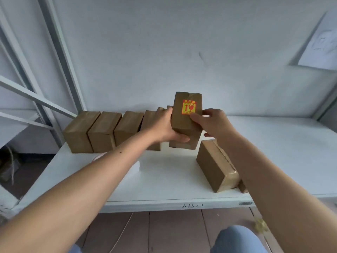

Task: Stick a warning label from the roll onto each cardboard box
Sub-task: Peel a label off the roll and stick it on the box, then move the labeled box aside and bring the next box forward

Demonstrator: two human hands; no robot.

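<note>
A brown cardboard box (184,123) is held upright above the white table (164,179), near its back. A red and yellow warning label (189,106) is stuck on the box's facing side. My left hand (164,126) grips the box from the left and underneath. My right hand (213,123) holds its right side, thumb pressing just below the label. Behind it, a row of unlabelled boxes (102,130) stands along the wall. Another box (215,165) lies on the table at the right. A white roll-like shape (98,157) peeks from behind my left forearm; I cannot tell if it is the label roll.
A white metal shelf frame (54,73) rises at the left. A sheet of paper (321,46) hangs on the wall at upper right. The table's front edge (182,203) runs above a wooden floor and my knee (235,240). A further box corner (243,187) shows beside my right forearm.
</note>
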